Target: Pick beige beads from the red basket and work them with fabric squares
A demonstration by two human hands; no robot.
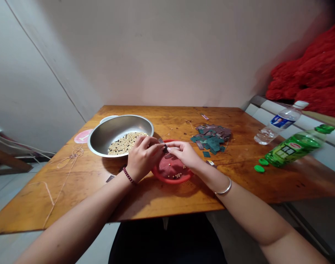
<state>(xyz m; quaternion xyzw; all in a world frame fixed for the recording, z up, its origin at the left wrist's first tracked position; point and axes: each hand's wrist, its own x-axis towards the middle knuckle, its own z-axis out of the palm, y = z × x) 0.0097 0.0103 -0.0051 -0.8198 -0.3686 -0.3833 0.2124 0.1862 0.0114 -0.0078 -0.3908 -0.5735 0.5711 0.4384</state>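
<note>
My left hand (144,156) and my right hand (184,153) meet above a red mesh basket (170,180), fingers pinched together. Between the fingertips is a small dark piece (165,148), mostly hidden, so its exact nature is unclear. Both hands seem to touch it. Several pale beads and a few dark ones lie in the basket below. Just left of my left hand stands a steel bowl (107,139), tilted, holding many pale beads (126,143) mixed with black ones. To the right of my right hand lies a loose pile of green and brown squares (213,137).
At the right lie a leaning clear bottle (279,123), a green bottle (296,146) and two green caps (259,168). Thin string (71,157) trails over the table's left side, near a pink disc (82,136). Red fluffy material (313,73) is piled at the far right.
</note>
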